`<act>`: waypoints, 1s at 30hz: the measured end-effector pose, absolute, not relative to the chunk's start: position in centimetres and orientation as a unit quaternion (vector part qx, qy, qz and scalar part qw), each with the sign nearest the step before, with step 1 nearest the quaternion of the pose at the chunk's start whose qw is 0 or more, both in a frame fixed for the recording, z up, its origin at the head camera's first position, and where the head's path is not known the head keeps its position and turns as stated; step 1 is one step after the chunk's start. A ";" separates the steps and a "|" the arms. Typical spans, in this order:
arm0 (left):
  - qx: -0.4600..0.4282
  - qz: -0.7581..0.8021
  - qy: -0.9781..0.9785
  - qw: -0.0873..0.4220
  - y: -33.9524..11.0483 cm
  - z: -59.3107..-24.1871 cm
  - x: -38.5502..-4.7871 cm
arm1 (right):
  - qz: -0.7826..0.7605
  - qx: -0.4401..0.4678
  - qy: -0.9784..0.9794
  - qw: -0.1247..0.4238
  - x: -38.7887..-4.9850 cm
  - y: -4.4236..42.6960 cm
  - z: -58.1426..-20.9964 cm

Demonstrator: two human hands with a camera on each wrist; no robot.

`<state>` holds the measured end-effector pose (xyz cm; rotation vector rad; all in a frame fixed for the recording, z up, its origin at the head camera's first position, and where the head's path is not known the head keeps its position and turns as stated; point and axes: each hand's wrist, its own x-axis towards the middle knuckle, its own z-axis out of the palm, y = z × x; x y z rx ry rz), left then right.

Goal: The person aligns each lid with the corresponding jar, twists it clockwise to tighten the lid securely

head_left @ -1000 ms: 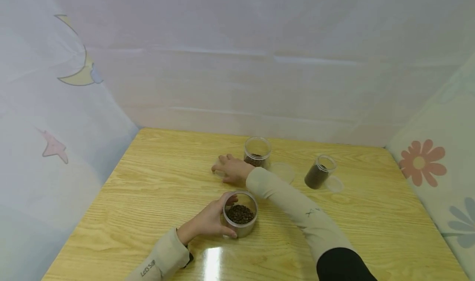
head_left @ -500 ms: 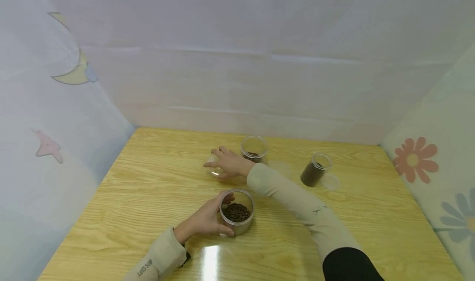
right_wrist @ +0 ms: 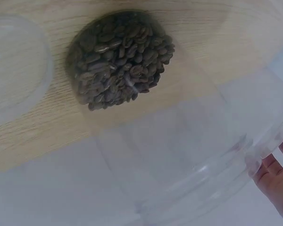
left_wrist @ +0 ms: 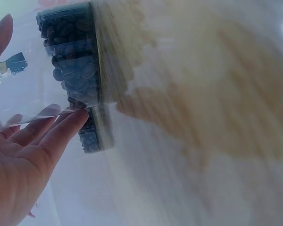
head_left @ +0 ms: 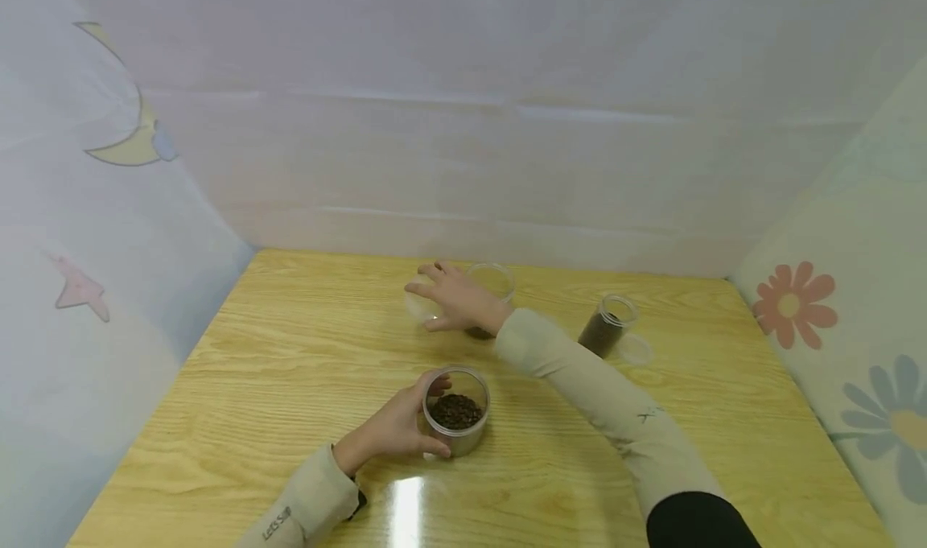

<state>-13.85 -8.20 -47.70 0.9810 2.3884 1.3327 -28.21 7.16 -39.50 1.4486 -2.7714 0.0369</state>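
A pale printed backdrop (head_left: 463, 146) encloses the wood-grain table (head_left: 290, 363) you are working at. Your left hand (head_left: 394, 427) grips the side of a wide clear jar (head_left: 467, 443), thumb on the near wall and fingers round the far one; dark beans (head_left: 455, 412) lie at the bottom of it, and the jar stands upright. Farther off, your right hand (head_left: 465, 298) pinches a clear lid (head_left: 416, 300) at its edge, thumb and fingers spread fairly wide (glare and transparency blur its outline).

Just behind your right hand stands a second wide jar (right_wrist: 155, 146), holding beans too, with a loose lid (right_wrist: 19, 115) on the table beside it. To the right of that hand, past your right sleeve (head_left: 601, 403), is a narrower jar (head_left: 601, 335) of dark contents, its round lid (head_left: 636, 349) lying just beside it.
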 end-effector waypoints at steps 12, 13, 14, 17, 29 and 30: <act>0.335 0.454 0.818 0.115 -8.1 -48.0 -13.8 | 0.062 0.463 -0.881 0.082 -27.7 9.3 -37.9; 0.335 0.454 0.817 0.116 -8.1 -47.9 -13.9 | 0.064 0.460 -0.882 0.082 -27.6 9.5 -37.7; 0.335 0.454 0.817 0.117 -8.0 -47.9 -13.9 | 0.061 0.457 -0.884 0.082 -27.6 9.7 -37.6; 0.336 0.456 0.816 0.117 -8.1 -47.8 -13.9 | 0.054 0.446 -0.890 0.078 -27.4 10.3 -37.1; 0.337 0.461 0.812 0.120 -8.2 -47.7 -13.8 | 0.074 0.447 -0.884 0.111 -25.9 13.0 -36.7; 0.336 0.461 0.812 0.119 -8.2 -47.7 -13.8 | 0.080 0.451 -0.882 0.112 -25.7 13.2 -36.7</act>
